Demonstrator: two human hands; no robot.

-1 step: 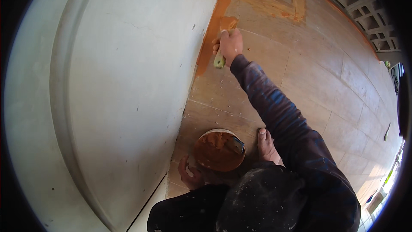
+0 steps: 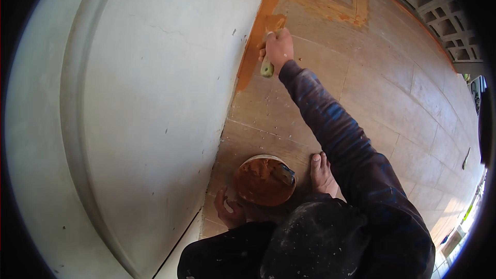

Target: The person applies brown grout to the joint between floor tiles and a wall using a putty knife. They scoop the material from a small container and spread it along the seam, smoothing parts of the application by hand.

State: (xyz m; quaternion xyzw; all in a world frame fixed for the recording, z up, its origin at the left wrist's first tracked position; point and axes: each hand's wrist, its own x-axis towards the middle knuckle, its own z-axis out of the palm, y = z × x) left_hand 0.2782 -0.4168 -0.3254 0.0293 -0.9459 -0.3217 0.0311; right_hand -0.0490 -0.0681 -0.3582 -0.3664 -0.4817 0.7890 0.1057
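Note:
My right hand [image 2: 279,46] is closed around the pale green handle of a flat spreading tool [image 2: 266,68], which has a hole near its end. Its orange-coated head meets the orange strip [image 2: 250,62] along the floor beside the wall. Whether that head is a blade or bristles I cannot make out. Near me, a round tub [image 2: 263,191] holds thick orange-brown paste. A dark flat tool [image 2: 285,174] leans inside its right rim. Just left of the tub is my left hand [image 2: 228,211], empty, fingers bent and apart, low by the floor.
A white wall [image 2: 155,98] rises along the left. Wood-look floor tiles [image 2: 382,93] run to the right, with small crumbs near the wall. An orange smear [image 2: 356,18] surrounds a rectangle farther off. Pierced blocks [image 2: 434,5] line the far right edge. My bare foot [image 2: 323,175] stands beside the tub.
My right hand has shifted slightly up and to the right with the tool, whose head is now tilted and shows narrower. The left hand and the tub stay put.

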